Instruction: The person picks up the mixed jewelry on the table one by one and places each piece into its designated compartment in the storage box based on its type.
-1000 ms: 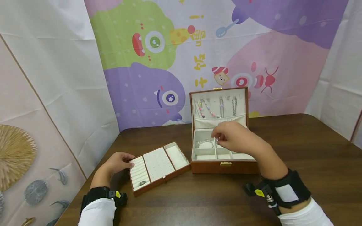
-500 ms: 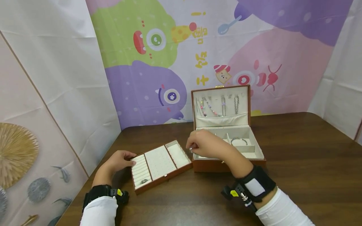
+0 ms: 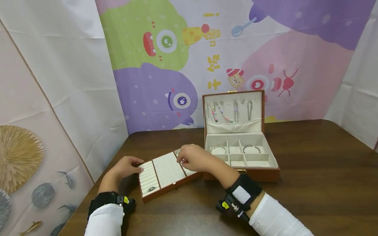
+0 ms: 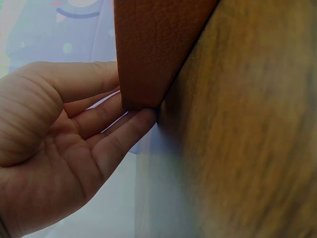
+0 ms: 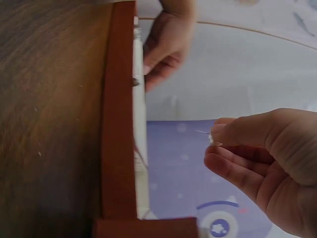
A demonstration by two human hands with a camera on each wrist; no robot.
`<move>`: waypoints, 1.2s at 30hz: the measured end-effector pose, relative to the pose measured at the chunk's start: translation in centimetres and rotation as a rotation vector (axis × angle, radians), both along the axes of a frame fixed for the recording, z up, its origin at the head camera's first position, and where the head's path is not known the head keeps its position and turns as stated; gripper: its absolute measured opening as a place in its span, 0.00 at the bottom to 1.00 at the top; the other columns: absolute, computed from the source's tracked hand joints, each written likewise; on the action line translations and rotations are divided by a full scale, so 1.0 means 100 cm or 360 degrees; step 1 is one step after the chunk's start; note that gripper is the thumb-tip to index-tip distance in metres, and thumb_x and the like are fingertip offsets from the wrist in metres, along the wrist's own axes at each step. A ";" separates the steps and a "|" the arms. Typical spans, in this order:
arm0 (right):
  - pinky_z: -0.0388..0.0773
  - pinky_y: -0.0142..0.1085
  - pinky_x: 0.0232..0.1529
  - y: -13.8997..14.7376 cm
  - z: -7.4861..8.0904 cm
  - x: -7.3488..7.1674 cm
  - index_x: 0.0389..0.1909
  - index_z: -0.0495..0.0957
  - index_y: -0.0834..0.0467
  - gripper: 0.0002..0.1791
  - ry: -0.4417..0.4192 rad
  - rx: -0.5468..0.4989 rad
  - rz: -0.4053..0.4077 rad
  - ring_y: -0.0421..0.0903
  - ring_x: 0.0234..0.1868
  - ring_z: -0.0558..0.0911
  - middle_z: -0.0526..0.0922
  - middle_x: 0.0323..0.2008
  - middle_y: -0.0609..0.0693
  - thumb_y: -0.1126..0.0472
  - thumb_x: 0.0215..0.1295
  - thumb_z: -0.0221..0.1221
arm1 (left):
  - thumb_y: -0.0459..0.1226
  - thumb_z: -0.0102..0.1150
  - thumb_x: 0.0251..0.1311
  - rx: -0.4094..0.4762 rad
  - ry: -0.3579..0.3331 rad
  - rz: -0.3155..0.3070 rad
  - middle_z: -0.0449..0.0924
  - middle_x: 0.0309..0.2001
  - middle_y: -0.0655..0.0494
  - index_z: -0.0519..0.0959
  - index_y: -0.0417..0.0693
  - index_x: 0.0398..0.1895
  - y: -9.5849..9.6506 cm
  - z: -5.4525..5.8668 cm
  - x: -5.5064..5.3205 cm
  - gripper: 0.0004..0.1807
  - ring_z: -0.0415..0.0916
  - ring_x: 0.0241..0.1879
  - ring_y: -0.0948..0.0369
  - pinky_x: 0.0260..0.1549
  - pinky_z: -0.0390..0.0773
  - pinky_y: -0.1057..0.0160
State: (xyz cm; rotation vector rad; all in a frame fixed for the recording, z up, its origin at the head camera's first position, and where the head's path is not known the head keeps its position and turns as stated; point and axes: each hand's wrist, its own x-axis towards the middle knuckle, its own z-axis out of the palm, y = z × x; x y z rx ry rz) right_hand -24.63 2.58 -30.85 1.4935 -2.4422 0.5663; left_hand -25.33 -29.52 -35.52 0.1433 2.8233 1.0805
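Observation:
My right hand (image 3: 195, 159) pinches a small stud earring (image 5: 213, 139) between thumb and fingers; its thin post sticks out in the right wrist view. This hand hovers above the right part of a brown jewelry tray (image 3: 169, 168), partly covering its end compartment. Pale ring rolls fill the tray's left part, where one ring (image 3: 151, 189) sits; a panel dotted with holes lies in the middle. At the tray's left end, my left hand (image 3: 125, 168) grips the edge, the thumb over the rim and the fingers against the outer wall (image 4: 153, 54).
Right of the tray stands an open brown jewelry box (image 3: 260, 175). Its compartments hold a bracelet (image 3: 218, 149) and another bracelet (image 3: 251, 149). Several necklaces, among them a beaded necklace (image 3: 224, 116), hang inside the raised lid. Both stand on a dark wooden table (image 3: 310, 164).
My right hand has travelled left, from over the jewelry box to over the tray, carrying the earring. My left hand has kept its grip on the tray.

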 end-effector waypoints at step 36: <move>0.76 0.28 0.39 -0.055 -0.037 -0.021 0.34 0.87 0.58 0.13 0.0002 0.0350 -0.0226 0.41 0.38 0.82 0.86 0.35 0.46 0.77 0.58 0.59 | 0.30 0.66 0.59 -0.0031 0.0011 0.0040 0.81 0.45 0.43 0.78 0.31 0.53 0.002 0.001 0.002 0.20 0.77 0.46 0.51 0.49 0.77 0.48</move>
